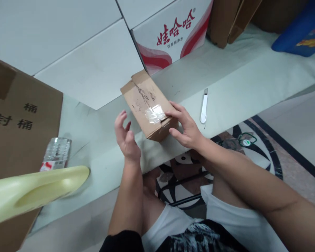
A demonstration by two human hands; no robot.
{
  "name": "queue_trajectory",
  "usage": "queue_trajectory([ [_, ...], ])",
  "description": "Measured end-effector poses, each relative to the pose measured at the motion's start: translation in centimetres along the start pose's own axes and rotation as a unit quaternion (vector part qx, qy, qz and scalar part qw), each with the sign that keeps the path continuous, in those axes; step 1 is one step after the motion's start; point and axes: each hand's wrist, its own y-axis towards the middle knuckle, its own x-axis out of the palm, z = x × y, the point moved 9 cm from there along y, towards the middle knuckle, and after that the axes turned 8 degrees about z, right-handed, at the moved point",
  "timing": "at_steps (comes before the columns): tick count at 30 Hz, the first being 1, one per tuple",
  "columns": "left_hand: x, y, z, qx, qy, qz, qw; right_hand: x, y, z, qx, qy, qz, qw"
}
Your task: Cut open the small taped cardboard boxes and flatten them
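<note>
At the frame's centre, we see the taped cardboard box (144,101) over the pale tabletop (101,143); left of it, the left hand (128,140) curls loosely, holding nothing; the right hand (186,127) touches its right end, fingers parted.

The pale table (101,148) bears a cutter (204,108) and bottle (58,150).

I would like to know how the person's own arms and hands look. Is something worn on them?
The left hand and the right hand are ungloved, and nothing visible is worn on either. The left forearm is bare up to a plain black sleeve. The right forearm is bare too; its sleeve is not in view.
</note>
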Motion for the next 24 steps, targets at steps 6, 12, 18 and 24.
queue_trajectory([
  [6,3.9,-1.7,3.9,0.181,-0.033,-0.096,0.978,-4.6,0.0,3.2,0.114,-0.197,0.006,0.974],
  [12,4.1,-1.7,3.5,0.179,-0.030,-0.065,0.981,-9.4,-2.7,7.4,0.331,-0.426,-0.155,0.827],
  [18,4.0,-1.6,3.2,0.162,-0.001,-0.041,0.986,-8.9,-2.3,6.9,0.344,-0.328,-0.132,0.870],
  [24,4.1,-2.2,3.7,0.176,-0.007,-0.049,0.983,-10.8,-1.6,1.4,0.228,0.016,0.174,0.958],
])
